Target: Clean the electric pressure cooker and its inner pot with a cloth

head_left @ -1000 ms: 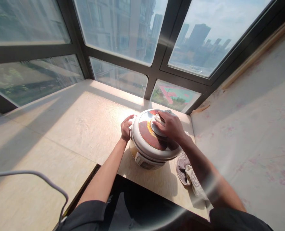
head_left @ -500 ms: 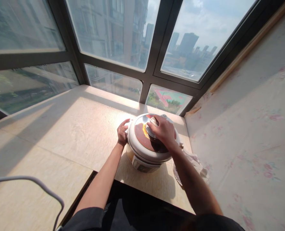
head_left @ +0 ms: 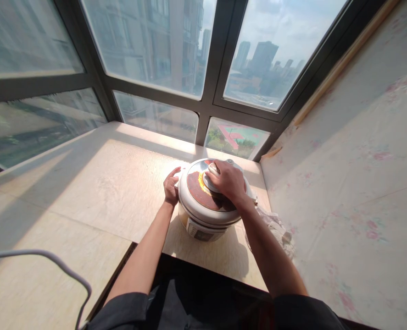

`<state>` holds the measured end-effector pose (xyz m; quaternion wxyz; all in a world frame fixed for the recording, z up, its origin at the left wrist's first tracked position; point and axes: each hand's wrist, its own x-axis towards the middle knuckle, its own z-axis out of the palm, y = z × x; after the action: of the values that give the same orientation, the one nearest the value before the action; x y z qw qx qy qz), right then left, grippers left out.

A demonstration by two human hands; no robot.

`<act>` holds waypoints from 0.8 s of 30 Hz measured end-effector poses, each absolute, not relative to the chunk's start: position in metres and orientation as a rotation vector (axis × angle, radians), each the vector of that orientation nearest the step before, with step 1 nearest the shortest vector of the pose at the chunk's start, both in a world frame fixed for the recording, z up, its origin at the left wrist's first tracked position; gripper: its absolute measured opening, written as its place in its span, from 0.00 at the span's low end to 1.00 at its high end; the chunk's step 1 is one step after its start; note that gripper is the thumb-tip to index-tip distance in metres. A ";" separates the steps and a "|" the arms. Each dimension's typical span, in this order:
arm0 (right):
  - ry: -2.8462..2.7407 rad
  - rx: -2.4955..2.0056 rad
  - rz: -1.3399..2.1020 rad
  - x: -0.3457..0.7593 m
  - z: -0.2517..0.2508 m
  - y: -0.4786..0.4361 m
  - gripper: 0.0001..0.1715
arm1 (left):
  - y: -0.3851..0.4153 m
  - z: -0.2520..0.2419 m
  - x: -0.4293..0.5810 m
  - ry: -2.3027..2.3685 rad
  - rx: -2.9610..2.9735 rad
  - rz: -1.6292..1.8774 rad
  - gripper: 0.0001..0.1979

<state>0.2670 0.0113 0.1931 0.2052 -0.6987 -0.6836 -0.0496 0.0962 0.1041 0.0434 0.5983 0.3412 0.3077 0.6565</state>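
Note:
A round white electric pressure cooker [head_left: 203, 231] with a control panel on its front stands on the sill. Its lid [head_left: 198, 192] is on top, with a white rim and a shiny dark red-brown centre that reflects light. My right hand [head_left: 228, 179] is closed round the light-coloured lid handle [head_left: 214, 169] at the middle. At the cooker's left side, my left hand [head_left: 171, 184] has its fingers curled round a white side handle [head_left: 180, 176], partly hidden by the fingers and glare.
A crumpled patterned cloth [head_left: 279, 233] lies right of the cooker, partly behind my forearm. Windows [head_left: 148, 110] rise behind the pale sill [head_left: 96, 192]. A flowered wall [head_left: 344, 183] stands at the right. A grey cable [head_left: 58, 263] curves at the lower left.
The whole view has shifted slightly, so the cooker and hands appear a little further left and higher. Both hands keep their hold; the lid still sits on the cooker.

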 end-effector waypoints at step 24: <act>-2.240 -1.284 0.018 0.315 0.181 0.038 0.16 | 0.111 0.028 0.094 0.604 0.807 1.478 0.22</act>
<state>0.3149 0.0381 0.1814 0.2763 -0.4779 -0.8338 0.0065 0.0938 0.1112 0.0281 0.6259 0.3518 0.2635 0.6443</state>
